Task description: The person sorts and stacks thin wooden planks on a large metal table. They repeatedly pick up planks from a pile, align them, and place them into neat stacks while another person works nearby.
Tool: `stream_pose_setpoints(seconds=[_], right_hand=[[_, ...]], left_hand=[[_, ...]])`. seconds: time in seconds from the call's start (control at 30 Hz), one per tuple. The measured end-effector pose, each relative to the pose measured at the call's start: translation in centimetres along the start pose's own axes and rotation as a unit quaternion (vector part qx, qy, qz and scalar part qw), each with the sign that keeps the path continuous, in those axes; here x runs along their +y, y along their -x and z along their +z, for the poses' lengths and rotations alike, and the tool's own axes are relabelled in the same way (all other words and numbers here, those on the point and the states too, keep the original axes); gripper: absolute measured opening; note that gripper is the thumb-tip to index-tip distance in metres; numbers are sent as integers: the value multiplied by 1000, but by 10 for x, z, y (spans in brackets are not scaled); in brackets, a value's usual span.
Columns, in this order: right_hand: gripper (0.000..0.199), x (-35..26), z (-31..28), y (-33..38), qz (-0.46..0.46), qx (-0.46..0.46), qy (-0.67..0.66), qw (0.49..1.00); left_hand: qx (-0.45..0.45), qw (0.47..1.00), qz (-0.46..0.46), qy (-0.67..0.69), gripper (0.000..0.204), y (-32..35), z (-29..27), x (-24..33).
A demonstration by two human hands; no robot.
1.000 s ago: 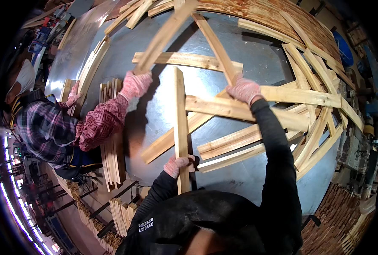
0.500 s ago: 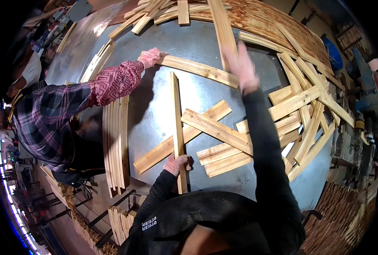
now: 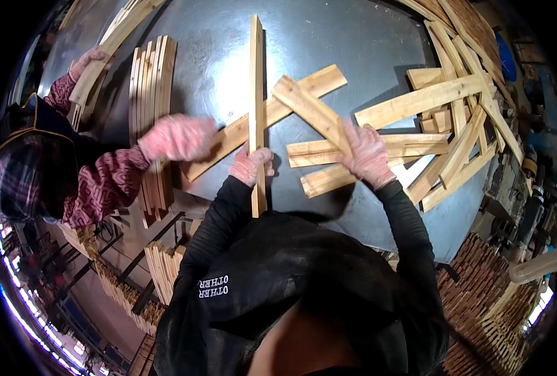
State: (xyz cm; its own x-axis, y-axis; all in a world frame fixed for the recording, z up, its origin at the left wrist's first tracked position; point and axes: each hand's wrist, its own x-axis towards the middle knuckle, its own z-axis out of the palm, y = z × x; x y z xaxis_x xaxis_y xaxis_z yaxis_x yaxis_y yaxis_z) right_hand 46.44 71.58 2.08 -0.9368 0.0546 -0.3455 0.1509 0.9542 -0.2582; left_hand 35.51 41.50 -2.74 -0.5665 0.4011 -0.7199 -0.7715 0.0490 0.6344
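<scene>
My left hand (image 3: 252, 166), in a pink-white glove, is wrapped round the near part of a narrow wooden slat (image 3: 256, 75) that points away from me. My right hand (image 3: 367, 155), gloved alike, is closed round the near end of a shorter slanted slat (image 3: 309, 111). That slat's far end overlaps a diagonal slat (image 3: 325, 80), which also runs beneath the one in my left hand. Beside and under my right hand lie two more slats (image 3: 319, 153) on the metal table (image 3: 219, 37).
At the left, a co-worker's blurred gloved hand (image 3: 179, 136) is near the diagonal slat's end; their other hand (image 3: 89, 61) holds a long slat (image 3: 112, 47). A row of slats (image 3: 153, 100) lies before them. A jumbled slat pile (image 3: 460, 119) covers the table's right side.
My right hand has come back from the far side to the slanted slat. My left hand keeps its slat. The co-worker has drawn a slat leftward, and my view has shifted.
</scene>
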Motion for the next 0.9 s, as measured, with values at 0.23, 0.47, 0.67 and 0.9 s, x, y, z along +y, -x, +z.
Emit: stream_pose_setpoints(seconds=[0.23, 0.47, 0.67, 0.9], right_hand=[[64, -61, -18, -54, 76, 187, -685, 700], [92, -52, 3, -11, 13, 158, -396, 904], [86, 62, 3, 53, -54, -10, 73, 996], [85, 7, -22, 51, 41, -42, -15, 998]], left_hand=[[-90, 987, 100, 90, 63, 24, 39, -18], [-89, 984, 103, -115, 52, 46, 62, -18], [-35, 984, 160, -71, 41, 56, 38, -13], [-61, 977, 202, 2, 49, 72, 29, -9]])
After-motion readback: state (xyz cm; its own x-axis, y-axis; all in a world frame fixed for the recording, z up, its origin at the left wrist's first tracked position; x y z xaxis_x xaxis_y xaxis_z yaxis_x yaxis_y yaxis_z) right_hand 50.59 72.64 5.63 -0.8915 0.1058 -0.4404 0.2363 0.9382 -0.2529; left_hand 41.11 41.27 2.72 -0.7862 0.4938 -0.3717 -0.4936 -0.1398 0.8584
